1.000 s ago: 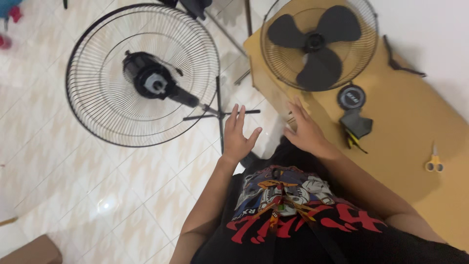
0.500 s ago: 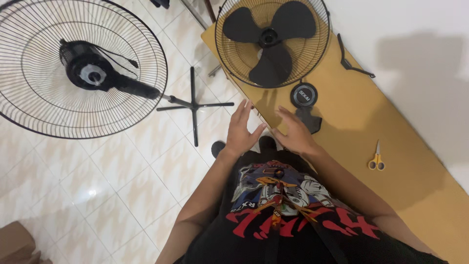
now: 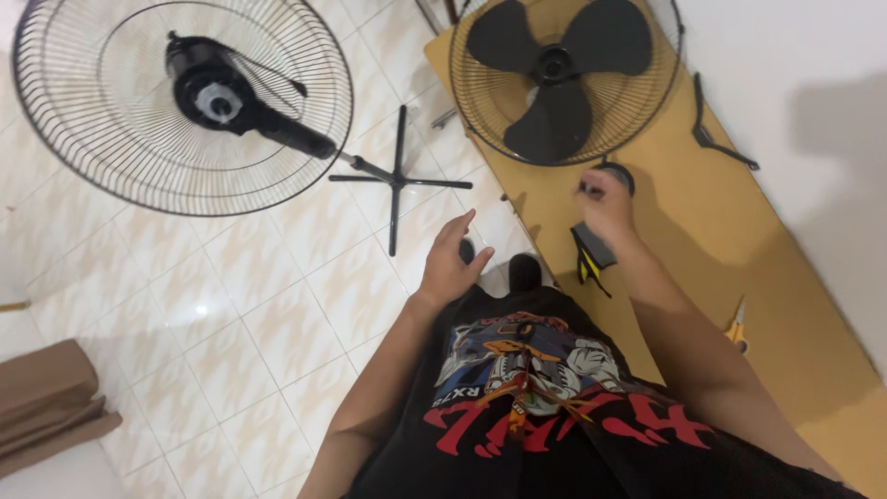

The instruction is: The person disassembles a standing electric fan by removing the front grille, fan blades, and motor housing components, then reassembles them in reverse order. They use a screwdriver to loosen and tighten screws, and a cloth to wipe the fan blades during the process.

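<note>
I'm looking straight down at the yellow bench (image 3: 739, 231), and everything hangs off the fan guard (image 3: 565, 83) lying flat at its far end, with the black three-blade propeller (image 3: 554, 79) resting inside it. My right hand (image 3: 605, 201) is just on the near side of that guard, fingers (image 3: 591, 189) pinched in narrow around the small round black cap (image 3: 621, 174) that sits right against the guard's rim; I can't quite tell whether the cap is lifted or only touched. It looks like a light, hard plastic piece, smooth enough to slip, so I judge a grip on its edge between thumb and fingertips is the place to take it. Just nearer me than that cap lies a black-and-yellow tool (image 3: 589, 254), partly under my wrist. My left hand (image 3: 451, 263) hangs off the bench edge, on the near left of the guard, fingers loosely spread and holding nothing, over the tiled floor (image 3: 231, 314). Left of the guard, down on that floor, stands the fan body (image 3: 231, 97) with its motor inside the rear cage and its cross-shaped base (image 3: 397, 180). A black bracket (image 3: 721, 139) lies right of the guard, and orange-handled scissors (image 3: 736, 325) sit well nearer me.
</note>
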